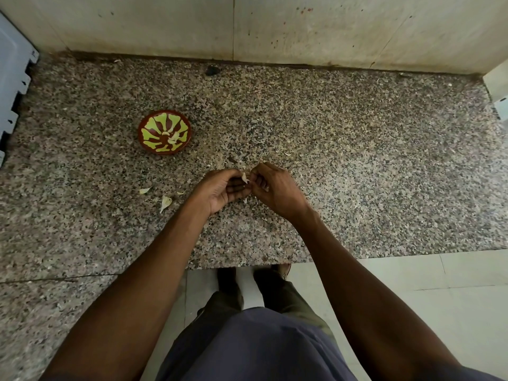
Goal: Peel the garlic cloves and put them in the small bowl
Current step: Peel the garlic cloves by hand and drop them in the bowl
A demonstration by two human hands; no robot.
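My left hand (224, 189) and my right hand (275, 188) meet over the middle of the speckled granite counter (357, 160). Between their fingertips they pinch a small pale garlic clove (244, 177), most of it hidden by the fingers. The small bowl (164, 132), red-brown with a yellow-green flower pattern, stands to the left and farther back. A couple of pale peeled cloves (173, 138) lie inside it. Loose garlic pieces (165, 202) and bits of papery skin (145, 190) lie on the counter left of my left hand.
A beige wall (247, 26) runs along the back of the counter. A grey-blue plastic object (12, 78) juts in at the far left. A white object (499, 86) sits at the right edge. A small dark lump (212, 70) lies near the wall.
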